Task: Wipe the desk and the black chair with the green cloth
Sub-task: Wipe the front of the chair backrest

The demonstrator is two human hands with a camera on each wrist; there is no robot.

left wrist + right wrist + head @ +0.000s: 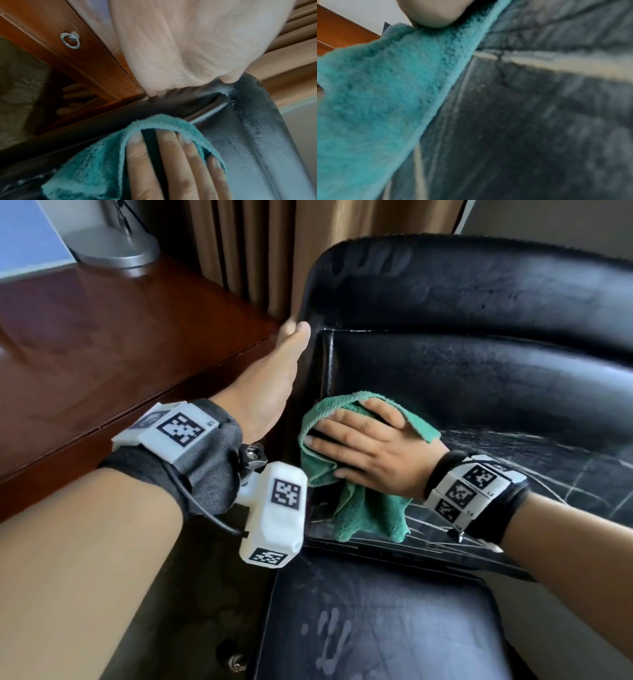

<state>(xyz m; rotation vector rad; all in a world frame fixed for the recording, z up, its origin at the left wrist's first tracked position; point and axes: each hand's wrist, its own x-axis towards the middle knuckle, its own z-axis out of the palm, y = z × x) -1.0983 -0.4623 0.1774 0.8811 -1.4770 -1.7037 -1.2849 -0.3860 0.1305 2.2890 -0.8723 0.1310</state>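
The left grip (270,385) clasps the black chair (479,313) steady. The flat right grip (370,450), fingers straight, should push the green cloth (363,508) hard toward 3 o'clock.

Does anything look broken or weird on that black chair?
Yes. Pale cracks run across the black chair beside the right hand, so it looks worn. A pale handprint marks the black cushion below.

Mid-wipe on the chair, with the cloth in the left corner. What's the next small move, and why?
Probably sweep the right hand and the green cloth rightward across the chair. Its fingers lie flat on the cloth at the corner, pale streaks show on the leather beyond the wrist, and the left hand holds the chair's edge, seemingly steadying it.
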